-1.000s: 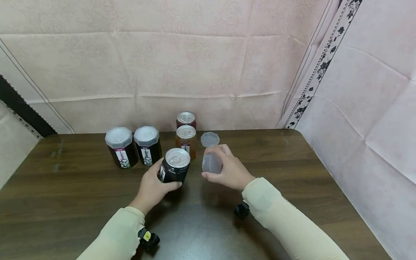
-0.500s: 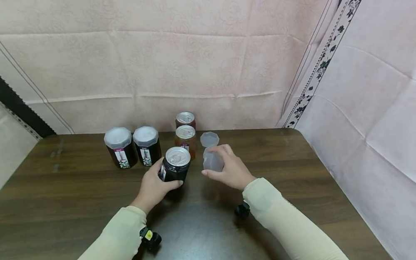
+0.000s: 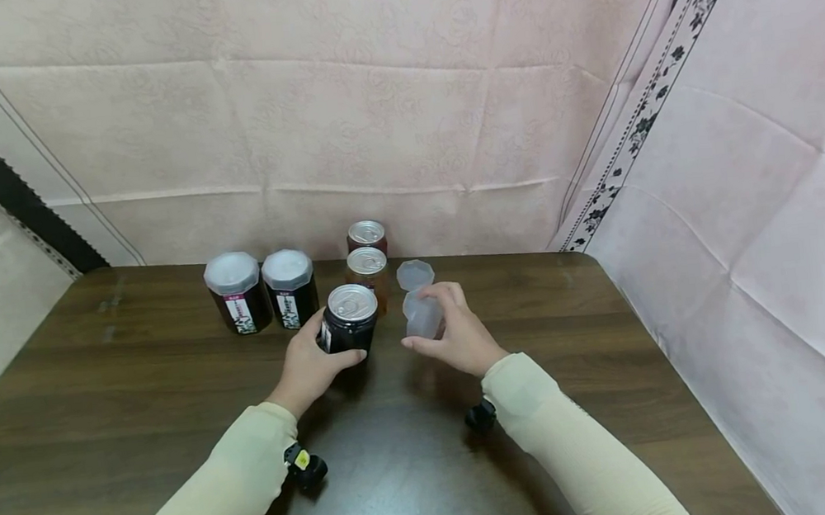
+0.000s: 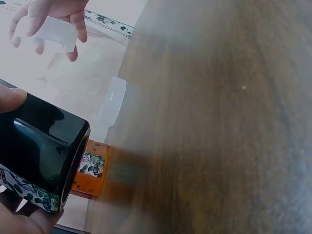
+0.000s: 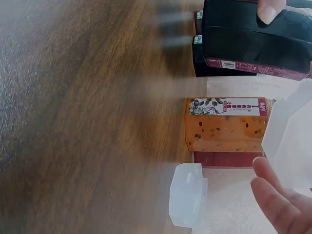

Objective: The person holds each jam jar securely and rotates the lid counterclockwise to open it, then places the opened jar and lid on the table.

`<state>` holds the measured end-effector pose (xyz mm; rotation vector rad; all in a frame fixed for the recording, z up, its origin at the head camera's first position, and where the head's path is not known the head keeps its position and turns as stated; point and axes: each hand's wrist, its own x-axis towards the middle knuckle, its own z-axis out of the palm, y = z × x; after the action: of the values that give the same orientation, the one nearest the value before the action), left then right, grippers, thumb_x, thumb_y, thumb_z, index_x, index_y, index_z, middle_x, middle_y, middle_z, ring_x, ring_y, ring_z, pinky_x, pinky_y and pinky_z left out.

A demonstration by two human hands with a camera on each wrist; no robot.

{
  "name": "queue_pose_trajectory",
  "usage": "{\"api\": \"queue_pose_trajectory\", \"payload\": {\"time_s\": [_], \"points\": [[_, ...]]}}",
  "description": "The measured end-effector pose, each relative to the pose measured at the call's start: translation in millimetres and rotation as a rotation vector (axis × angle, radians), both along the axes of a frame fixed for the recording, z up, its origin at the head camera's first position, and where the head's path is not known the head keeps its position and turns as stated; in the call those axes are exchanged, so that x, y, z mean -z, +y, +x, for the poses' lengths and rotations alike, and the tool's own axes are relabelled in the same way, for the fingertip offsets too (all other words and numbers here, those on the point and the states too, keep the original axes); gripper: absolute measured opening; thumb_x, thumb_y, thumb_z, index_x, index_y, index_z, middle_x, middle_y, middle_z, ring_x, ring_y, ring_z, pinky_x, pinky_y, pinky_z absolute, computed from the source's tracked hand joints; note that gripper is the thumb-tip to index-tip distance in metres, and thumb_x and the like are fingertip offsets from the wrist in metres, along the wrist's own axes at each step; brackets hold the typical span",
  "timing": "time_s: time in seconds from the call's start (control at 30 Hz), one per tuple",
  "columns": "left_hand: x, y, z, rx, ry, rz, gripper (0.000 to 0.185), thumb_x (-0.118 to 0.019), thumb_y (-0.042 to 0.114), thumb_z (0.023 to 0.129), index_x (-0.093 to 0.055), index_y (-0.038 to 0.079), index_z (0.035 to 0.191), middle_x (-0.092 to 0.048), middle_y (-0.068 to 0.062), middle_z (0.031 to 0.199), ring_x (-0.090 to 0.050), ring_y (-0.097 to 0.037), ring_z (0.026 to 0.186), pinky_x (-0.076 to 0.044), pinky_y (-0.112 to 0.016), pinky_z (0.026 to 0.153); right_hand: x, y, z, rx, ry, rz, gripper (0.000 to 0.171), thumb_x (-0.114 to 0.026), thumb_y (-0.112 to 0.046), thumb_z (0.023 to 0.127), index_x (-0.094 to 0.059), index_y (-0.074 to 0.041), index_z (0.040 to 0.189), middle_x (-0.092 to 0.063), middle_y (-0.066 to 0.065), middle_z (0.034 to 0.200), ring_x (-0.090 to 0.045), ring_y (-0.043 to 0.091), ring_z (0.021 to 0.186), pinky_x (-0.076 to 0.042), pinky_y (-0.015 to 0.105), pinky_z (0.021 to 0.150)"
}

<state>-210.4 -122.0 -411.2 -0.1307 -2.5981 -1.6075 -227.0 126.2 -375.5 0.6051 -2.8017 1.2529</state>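
We see a left hand (image 3: 309, 371) wrapped around a glossy black, faceted jar with a silver pull-tab top (image 3: 351, 330), its fingers curled and spread only as wide as the jar, with the thumb pressing the near side. The jar hangs clear of the table, slightly tilted, in front of the row of containers. To its right, we find a right hand (image 3: 457, 334) pinching a translucent white, octagonal plastic cap (image 3: 424, 318) between thumb and fingers, the grip partly open to the cap's width; in the left wrist view we make out the other fingers spread loosely below it. The cap is tilted and held in the air, apart from the jar. Just beyond it, a 2nd translucent octagonal cap (image 3: 415, 275) rests on the brown wood-grain table (image 3: 140, 449). Behind the held jar we see an orange, dark-speckled jar with a silver top and a leafy printed label (image 5: 226, 134), and just behind that a dark red jar with a silver top (image 3: 366, 234). Over to the left, 2 more stand upright, near each other: a black jar under a frosted white cap at the outer end (image 3: 242, 307) and a matching capped black jar (image 3: 292, 300) beside it. Pale, creased, floral-patterned cloth (image 3: 369, 121) hangs behind the table.
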Motion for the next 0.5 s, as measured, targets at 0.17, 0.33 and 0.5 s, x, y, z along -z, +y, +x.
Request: {"api": "queue_pose_trajectory", "payload": {"time_s": [0.17,0.33,0.5], "points": [[1.1,1.6,-2.1,-0.003,0.012,0.001,0.081,-0.080,0.021,0.074,-0.041,0.003,0.143,-0.051,-0.019,0.138,-0.047,-0.033,0.125,-0.036,-0.052,0.106,1.3,1.3,-0.1,0.014,-0.010,-0.004,0.072,-0.077,-0.040,0.081,-0.038,-0.018,0.136,-0.030,0.005,0.138,-0.056,0.029,0.089,-0.052,0.033,0.077],[1.7,4.9,-4.1,-0.003,0.010,-0.006,0.080,-0.081,0.023,0.073,-0.043,0.005,0.142,-0.053,-0.017,0.136,-0.049,-0.032,0.123,-0.038,-0.051,0.105,4.0,2.1,-0.8,0.013,-0.008,-0.021,0.073,-0.077,-0.040,0.080,-0.038,-0.016,0.137,-0.032,0.005,0.137,-0.057,0.036,0.095,-0.051,0.034,0.078],[1.3,7.8,-5.8,0.003,0.017,-0.018,0.081,-0.081,0.026,0.074,-0.042,0.004,0.142,-0.053,-0.018,0.136,-0.049,-0.033,0.123,-0.038,-0.051,0.105,7.4,2.9,-1.7,0.022,-0.010,-0.040,0.075,-0.078,-0.039,0.080,-0.037,-0.015,0.138,-0.035,0.004,0.134,-0.057,0.031,0.098,-0.051,0.036,0.079]]}}
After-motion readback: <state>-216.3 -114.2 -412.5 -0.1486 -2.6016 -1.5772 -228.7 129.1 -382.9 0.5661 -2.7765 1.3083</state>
